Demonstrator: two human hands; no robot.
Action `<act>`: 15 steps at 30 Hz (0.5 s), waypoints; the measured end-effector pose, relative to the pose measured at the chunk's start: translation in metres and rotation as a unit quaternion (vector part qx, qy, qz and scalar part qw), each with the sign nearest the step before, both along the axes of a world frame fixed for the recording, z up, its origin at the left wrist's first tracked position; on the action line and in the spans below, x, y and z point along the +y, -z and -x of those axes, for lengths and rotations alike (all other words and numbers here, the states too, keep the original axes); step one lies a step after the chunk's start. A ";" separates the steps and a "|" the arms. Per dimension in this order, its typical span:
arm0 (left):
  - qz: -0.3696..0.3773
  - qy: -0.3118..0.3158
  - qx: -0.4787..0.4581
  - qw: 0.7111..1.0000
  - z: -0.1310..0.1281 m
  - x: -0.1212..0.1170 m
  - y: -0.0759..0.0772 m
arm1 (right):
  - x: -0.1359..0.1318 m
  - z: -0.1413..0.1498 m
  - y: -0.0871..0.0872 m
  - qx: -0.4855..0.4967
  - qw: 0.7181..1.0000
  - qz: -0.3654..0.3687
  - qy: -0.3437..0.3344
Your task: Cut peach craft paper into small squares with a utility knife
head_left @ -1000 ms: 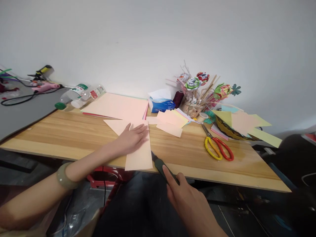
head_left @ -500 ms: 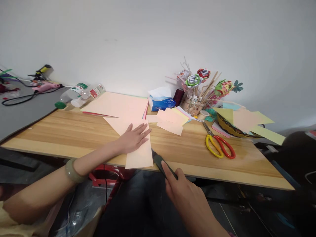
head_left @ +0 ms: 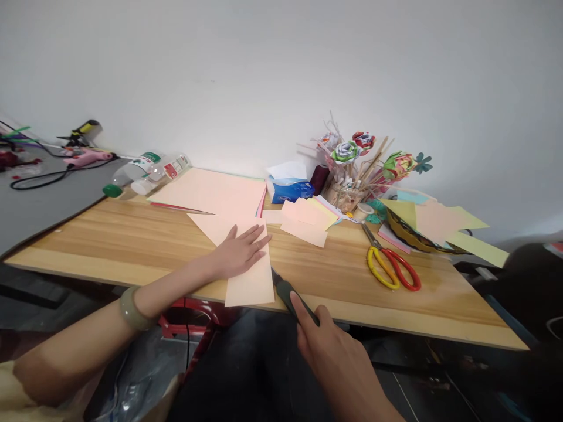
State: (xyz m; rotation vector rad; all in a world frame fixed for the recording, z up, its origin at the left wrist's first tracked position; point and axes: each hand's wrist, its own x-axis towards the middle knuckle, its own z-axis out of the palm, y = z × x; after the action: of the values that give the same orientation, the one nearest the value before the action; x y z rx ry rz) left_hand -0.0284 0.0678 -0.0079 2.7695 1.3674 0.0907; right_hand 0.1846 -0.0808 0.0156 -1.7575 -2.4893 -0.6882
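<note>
My left hand [head_left: 241,252] lies flat with fingers spread on a pale pink sheet of paper [head_left: 250,287], pressing it against the wooden table. One corner of that paper reaches the table's front edge. In my right hand [head_left: 323,340] is a dark green-handled utility knife [head_left: 288,293], the index finger stretched along its handle. The knife's dark tip is beside the paper's right edge; whether it touches the paper I cannot tell. Behind my left hand lies a stack of large coloured sheets [head_left: 211,190], pale pink on top. Smaller cut pieces of paper [head_left: 305,220] are to the right of it.
Scissors [head_left: 393,266] with yellow and red handles lie on the right of the table [head_left: 325,275]. At the back stand a blue tissue pack [head_left: 291,191] and a jar [head_left: 345,196] with paper flowers. A basket [head_left: 407,231] holds paper; plastic bottles [head_left: 136,167] lie back left.
The whole scene sits slightly lower in view, as if the camera tilted a little. Both hands, the knife and the paper keep nearly the same places relative to the table.
</note>
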 end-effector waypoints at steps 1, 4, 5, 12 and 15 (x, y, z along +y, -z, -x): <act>0.001 0.000 0.001 1.000 0.000 0.000 0.000 | 0.001 0.000 0.001 -0.002 1.000 0.000 0.000; 0.002 0.002 0.002 1.000 0.000 -0.001 0.000 | 0.004 0.000 0.003 -0.005 1.000 0.003 0.002; 0.002 0.001 0.001 1.000 0.000 -0.001 0.000 | 0.006 0.000 0.003 -0.004 1.000 0.005 -0.001; 0.006 0.000 -0.001 1.000 0.000 -0.001 0.000 | 0.019 0.009 -0.008 0.012 0.995 0.096 0.027; 0.010 -0.003 -0.004 1.000 0.000 -0.001 0.000 | 0.024 0.015 -0.015 0.011 0.987 0.152 0.058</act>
State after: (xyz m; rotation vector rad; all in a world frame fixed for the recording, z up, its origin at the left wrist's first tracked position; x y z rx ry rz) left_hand -0.0282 0.0672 -0.0077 2.7448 1.3682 0.0873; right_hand 0.1700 -0.0571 0.0310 -2.0056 -2.6064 -0.3005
